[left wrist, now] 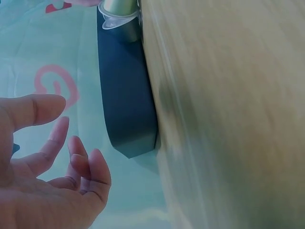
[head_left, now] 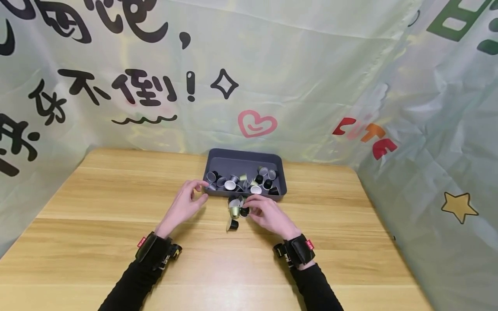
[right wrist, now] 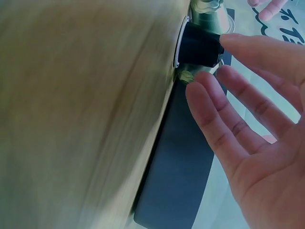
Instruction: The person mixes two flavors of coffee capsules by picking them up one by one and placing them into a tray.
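A dark grey tray (head_left: 233, 160) holds many small coffee capsules, mostly along its front side, in black, silver and green. More capsules sit on the table against the tray's front wall, among them a green capsule (head_left: 234, 212) and a black capsule (right wrist: 200, 45). Another black capsule (head_left: 232, 224) lies tipped on its side, nearest the person. My right hand (head_left: 268, 214) is beside this cluster, thumb tip right at the black capsule's end, the other fingers loosely extended. At the tray's front left corner, my left hand (head_left: 186, 203) hovers with relaxed, spread fingers, holding nothing.
The wooden table (head_left: 128, 207) extends on both sides of the tray and in front of it. A pale printed cloth (head_left: 311, 86) hangs behind and along the sides. Black wrist straps with cameras (head_left: 157, 251) sit on both forearms.
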`<state>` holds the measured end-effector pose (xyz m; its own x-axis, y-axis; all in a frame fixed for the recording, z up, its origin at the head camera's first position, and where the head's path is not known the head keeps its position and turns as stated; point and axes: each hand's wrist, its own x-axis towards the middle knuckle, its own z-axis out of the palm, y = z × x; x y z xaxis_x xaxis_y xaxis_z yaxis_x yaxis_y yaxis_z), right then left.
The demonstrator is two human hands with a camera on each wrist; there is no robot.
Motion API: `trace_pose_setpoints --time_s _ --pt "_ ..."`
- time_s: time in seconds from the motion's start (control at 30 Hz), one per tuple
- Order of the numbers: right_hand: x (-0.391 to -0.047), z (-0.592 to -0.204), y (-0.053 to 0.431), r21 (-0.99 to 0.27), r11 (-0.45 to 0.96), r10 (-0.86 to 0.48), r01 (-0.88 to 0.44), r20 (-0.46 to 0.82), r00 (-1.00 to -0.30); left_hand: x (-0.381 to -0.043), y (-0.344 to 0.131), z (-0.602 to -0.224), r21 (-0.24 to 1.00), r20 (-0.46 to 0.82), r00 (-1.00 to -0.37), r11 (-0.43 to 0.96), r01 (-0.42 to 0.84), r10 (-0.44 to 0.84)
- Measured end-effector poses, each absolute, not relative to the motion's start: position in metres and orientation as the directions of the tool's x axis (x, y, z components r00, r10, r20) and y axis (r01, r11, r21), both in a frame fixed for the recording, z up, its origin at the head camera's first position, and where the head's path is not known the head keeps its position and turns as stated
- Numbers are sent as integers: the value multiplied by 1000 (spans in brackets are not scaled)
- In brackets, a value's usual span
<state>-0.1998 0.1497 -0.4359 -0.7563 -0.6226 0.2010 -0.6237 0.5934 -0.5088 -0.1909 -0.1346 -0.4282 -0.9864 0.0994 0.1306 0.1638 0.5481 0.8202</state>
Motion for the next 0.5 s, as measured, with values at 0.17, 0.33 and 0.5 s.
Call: trace_pose_setpoints --time_s 0.17,0.33,0.5 --pt "-200 -436 149 -508 598 -632 -620 177 -754 -191 -136 -429 821 134 -985 545 169 104" --pt "-200 -436 150 -503 603 -637 -619 164 -754 -190 -136 -429 820 139 -985 545 174 105" --pt "-199 -436 149 -508 603 -639 -616 155 -753 -190 -135 -429 823 135 -986 543 169 103"
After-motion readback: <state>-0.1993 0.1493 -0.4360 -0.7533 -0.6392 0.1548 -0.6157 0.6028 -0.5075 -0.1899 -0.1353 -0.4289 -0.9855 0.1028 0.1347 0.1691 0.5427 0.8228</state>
